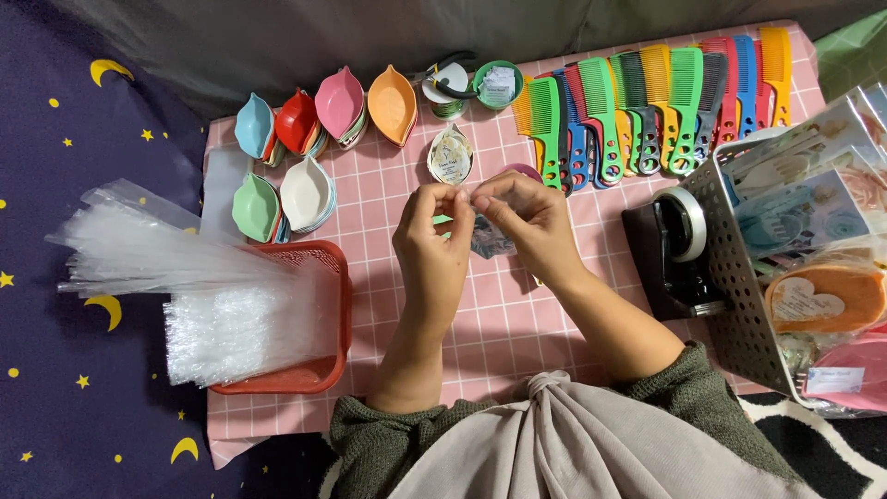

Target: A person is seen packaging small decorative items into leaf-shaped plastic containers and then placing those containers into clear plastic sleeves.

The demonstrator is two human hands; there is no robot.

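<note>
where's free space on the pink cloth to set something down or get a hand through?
Bare pink checked cloth lies below the hands, between the red basket and the tape dispenser. A smaller patch sits between the leaf-shaped dishes and left hand. Crowded: the top edge, with dishes, wire spools and combs, and the grey perforated bin at right.

Home packing table: combs, bags
</note>
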